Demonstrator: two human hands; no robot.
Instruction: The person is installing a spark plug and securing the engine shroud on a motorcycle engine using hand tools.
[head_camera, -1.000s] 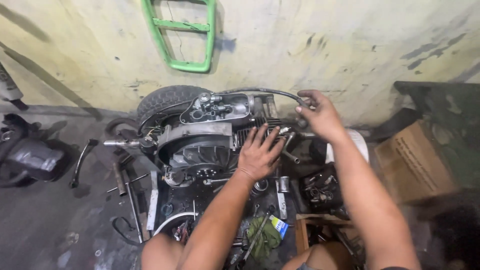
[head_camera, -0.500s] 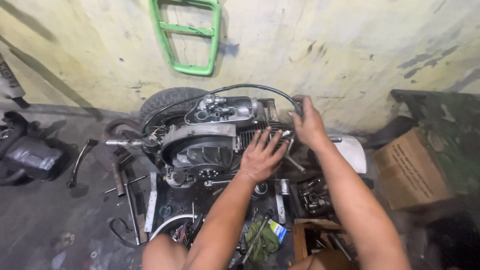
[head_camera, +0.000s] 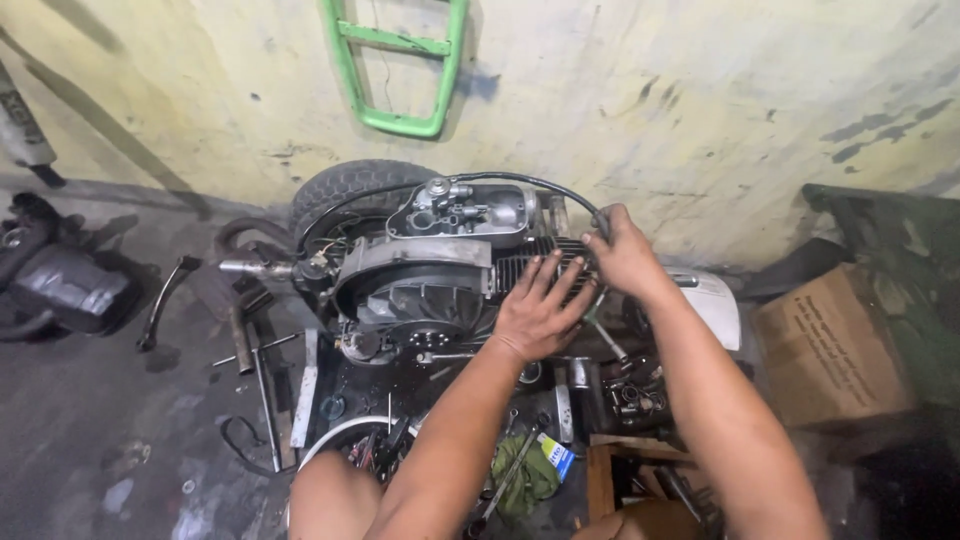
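A scooter engine (head_camera: 420, 270) with a small tyre (head_camera: 345, 185) lies on the floor against a yellowed wall. My left hand (head_camera: 540, 310) presses flat, fingers spread, on the finned black cylinder (head_camera: 535, 268) at the engine's right side. My right hand (head_camera: 622, 250) is closed around the end of a black cable (head_camera: 540, 184) that arcs over the engine top, just right of the cylinder.
Wrenches, sockets and small metal parts (head_camera: 620, 390) litter the floor in front of the engine. A cardboard box (head_camera: 830, 345) sits at right, a white part (head_camera: 712, 300) behind my right forearm. A green metal frame (head_camera: 395, 60) hangs on the wall. Dark scooter parts (head_camera: 60, 285) lie at left.
My right hand has slid down along the cable toward the cylinder. My left hand stays pressed on the fins. The view has shifted slightly.
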